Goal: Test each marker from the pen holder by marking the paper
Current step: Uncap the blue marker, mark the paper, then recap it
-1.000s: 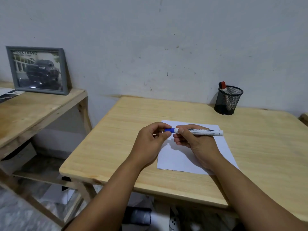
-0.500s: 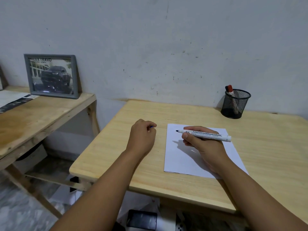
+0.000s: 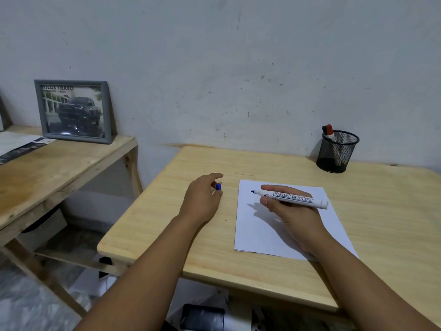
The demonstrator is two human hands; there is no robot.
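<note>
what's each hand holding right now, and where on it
Right hand grips the uncapped marker around its barrel. Left hand pinches the blue cap at its fingertips.

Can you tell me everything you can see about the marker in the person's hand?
The marker is a white, plastic-looking tube with "Boardmarker" printed in blue outline letters along it. Its cap is off, so the small dark tip shows, pointing left. It lies almost level, above the white paper, tip not touching the sheet. The right hand holds it, fingers wrapped around the barrel; the white back end pokes out to the right.
</note>
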